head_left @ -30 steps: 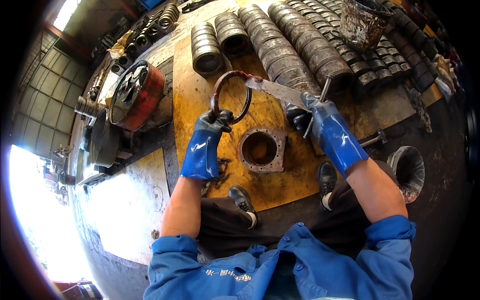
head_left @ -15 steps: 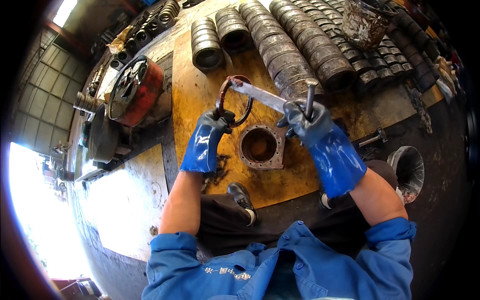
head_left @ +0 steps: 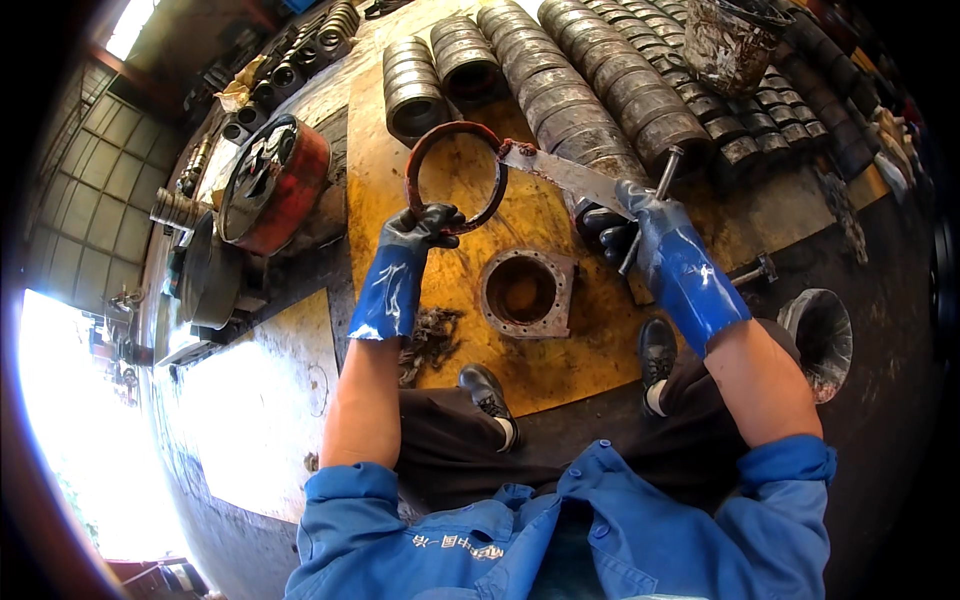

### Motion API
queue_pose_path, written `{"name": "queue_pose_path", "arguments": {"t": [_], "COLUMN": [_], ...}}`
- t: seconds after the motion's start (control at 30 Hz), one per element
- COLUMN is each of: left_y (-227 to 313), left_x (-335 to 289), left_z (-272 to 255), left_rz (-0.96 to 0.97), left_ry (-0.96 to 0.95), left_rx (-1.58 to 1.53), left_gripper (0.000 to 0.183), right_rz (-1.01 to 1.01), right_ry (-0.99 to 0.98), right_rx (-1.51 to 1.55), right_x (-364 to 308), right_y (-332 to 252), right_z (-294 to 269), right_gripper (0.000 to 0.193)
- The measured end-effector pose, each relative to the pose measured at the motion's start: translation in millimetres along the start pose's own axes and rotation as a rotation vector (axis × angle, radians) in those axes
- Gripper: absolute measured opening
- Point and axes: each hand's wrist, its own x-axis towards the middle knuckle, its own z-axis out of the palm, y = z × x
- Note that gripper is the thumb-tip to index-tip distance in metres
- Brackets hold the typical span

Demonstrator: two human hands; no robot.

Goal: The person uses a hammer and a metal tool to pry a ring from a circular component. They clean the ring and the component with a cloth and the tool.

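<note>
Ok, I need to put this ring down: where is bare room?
Bare, stained yellow board shows between the flanged housing and the black shoes, and beyond the housing up to the rows of metal rings. Crowded: those rows, and left of the housing, a dark clump.

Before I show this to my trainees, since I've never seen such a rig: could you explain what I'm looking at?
No robot here: a person works by hand, wearing blue gloves. A wide fisheye camera on the head looks down, so straight edges bend. The left hand grips a reddish-brown ring by its lower side. The right hand holds a flat metal blade and a headed metal rod; the blade's smeared tip is at the ring's right edge. Below, on a yellow-brown board, lies a flanged metal housing with bolt holes. Beyond are rows of metal rings, with a grimy bucket at upper right.
</note>
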Motion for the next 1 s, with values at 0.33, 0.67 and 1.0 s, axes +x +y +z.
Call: {"name": "queue_pose_path", "arguments": {"t": [0.33, 0.67, 1.0], "left_y": [-5, -10, 17], "left_x": [-13, -16, -13], "left_z": [-10, -15, -28], "left_rz": [-0.029, -0.084, -0.114], "left_ry": [0.013, 0.055, -0.007], "left_rx": [0.384, 0.412, 0.053], "left_gripper": [0.018, 0.018, 0.035], "right_rz": [0.03, -0.482, -0.205], "right_ry": [0.009, 0.089, 0.036], "right_rx": [-0.034, -0.496, -0.602], "right_x": [1, -16, 2], "right_y": [2, 36, -16], "right_z": [8, 40, -7], "right_gripper": [0.021, 0.02, 0.027]}}
